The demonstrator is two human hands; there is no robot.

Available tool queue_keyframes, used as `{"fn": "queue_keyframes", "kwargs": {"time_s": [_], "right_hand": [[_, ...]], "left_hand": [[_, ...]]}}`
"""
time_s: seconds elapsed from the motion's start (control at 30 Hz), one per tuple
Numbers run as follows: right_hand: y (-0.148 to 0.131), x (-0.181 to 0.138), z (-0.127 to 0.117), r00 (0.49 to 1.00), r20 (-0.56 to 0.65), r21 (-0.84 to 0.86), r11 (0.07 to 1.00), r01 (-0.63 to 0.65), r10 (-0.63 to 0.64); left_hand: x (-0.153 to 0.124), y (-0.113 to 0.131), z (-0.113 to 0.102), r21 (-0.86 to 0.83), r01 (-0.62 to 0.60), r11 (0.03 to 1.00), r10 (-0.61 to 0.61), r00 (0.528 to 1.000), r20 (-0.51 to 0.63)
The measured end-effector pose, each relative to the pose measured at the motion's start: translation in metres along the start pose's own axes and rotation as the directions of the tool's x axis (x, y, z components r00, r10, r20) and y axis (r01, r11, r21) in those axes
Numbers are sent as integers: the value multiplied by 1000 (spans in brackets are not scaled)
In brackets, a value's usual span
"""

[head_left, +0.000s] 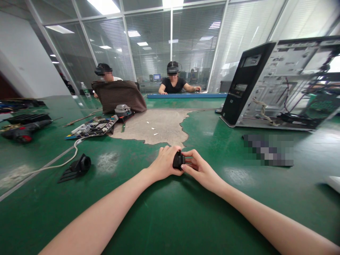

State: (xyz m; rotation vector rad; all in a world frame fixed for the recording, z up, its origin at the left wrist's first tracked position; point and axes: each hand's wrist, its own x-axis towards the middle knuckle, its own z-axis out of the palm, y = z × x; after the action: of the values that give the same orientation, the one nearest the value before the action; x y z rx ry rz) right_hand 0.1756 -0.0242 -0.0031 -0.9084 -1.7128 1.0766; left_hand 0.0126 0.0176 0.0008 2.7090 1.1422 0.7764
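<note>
Both of my hands meet at the middle of the green table around a small black object. My left hand wraps its fingers round the object's left side. My right hand pinches its right side with thumb and fingers. What the object is cannot be made out. Both forearms rest low over the table, reaching in from the near edge.
An open computer case stands at the right. A circuit board, a black webcam-like part with a white cable, and tools lie at the left. Two people sit at the table's far side. A worn bare patch lies mid-table.
</note>
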Motion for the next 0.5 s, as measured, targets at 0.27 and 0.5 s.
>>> {"fn": "queue_keyframes", "kwargs": {"time_s": [0.27,0.5], "right_hand": [[0,2,1,998,-65,-27,1000,-14,12],[-1,0,0,1000,-9,-36,999,-2,1]], "left_hand": [[0,0,2,15,-22,1000,22,999,-33],[0,0,-1,18,-34,999,34,999,-4]]}}
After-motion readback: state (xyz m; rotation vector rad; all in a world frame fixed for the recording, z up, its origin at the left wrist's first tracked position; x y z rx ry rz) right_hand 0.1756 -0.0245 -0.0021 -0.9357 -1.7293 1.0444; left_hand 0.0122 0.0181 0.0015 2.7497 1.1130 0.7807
